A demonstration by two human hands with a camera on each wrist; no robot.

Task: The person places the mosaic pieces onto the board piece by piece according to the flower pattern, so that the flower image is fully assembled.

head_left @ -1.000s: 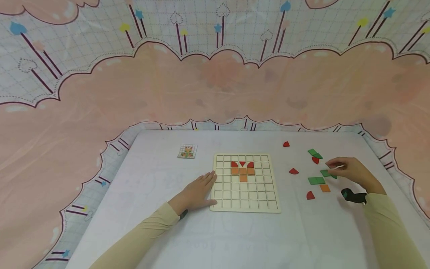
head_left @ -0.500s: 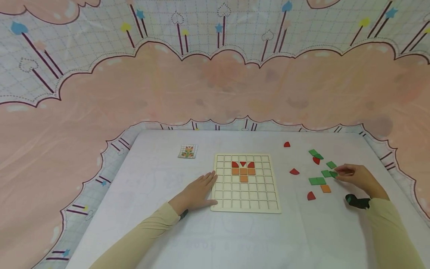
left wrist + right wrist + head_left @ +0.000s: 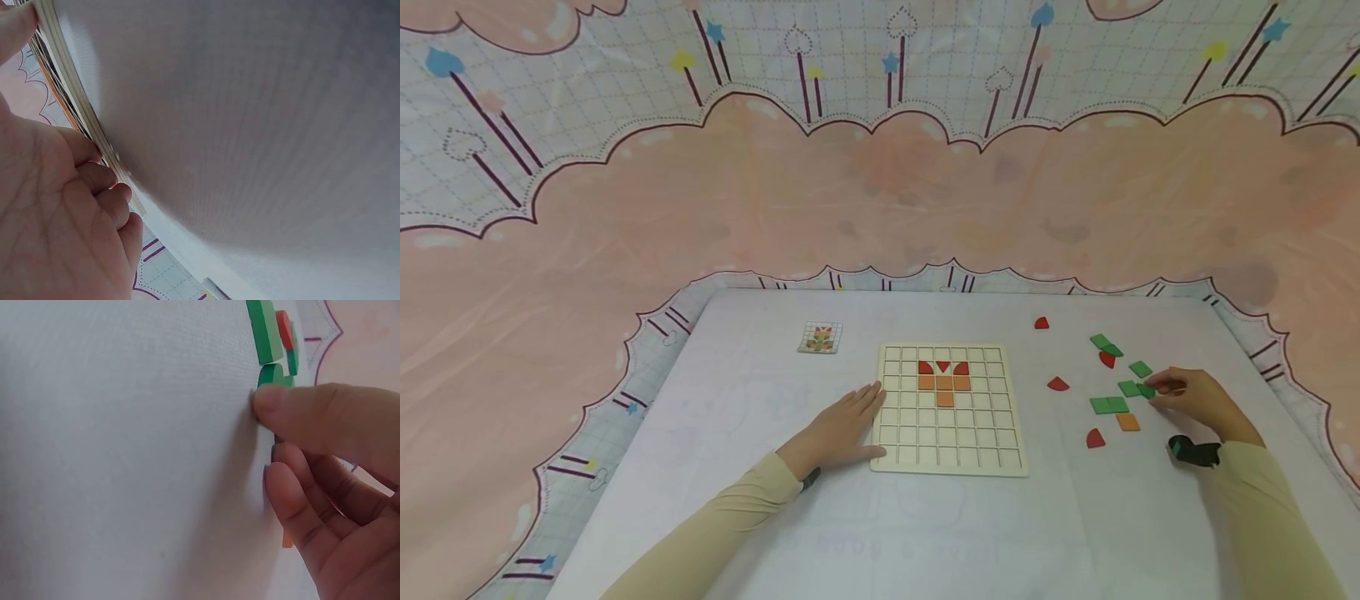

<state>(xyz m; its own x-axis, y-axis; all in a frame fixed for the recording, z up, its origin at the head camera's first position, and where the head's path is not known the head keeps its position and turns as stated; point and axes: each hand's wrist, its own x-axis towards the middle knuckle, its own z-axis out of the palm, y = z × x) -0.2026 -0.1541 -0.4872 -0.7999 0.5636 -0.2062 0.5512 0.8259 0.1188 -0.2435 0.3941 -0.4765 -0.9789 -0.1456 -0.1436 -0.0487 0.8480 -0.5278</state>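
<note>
A cream grid board [image 3: 904, 454] lies on the table, bearing several orange squares [image 3: 944, 398] and red pieces [image 3: 962, 368] in its upper rows. My left hand [image 3: 835, 429] rests along the board's left edge, fingertips and thumb touching it; the left wrist view shows the palm [image 3: 56, 219] beside the board's side [image 3: 81, 100]. To the right, my right hand [image 3: 1198, 398] pinches a green leaf-shaped piece [image 3: 1146, 389] at its right end. In the right wrist view the thumb [image 3: 312, 412] covers part of that green piece [image 3: 270, 374].
Around the right hand lie green pieces [image 3: 1109, 405], an orange square [image 3: 1127, 422] and red quarter-circle pieces [image 3: 1095, 438]. A small pattern card [image 3: 820, 337] is left of the board. Patterned cloth [image 3: 925, 200] rises behind the table.
My right hand has shifted right and slightly down to the green leaf-shaped piece, uncovering a green square above it. The left hand stays at the board.
</note>
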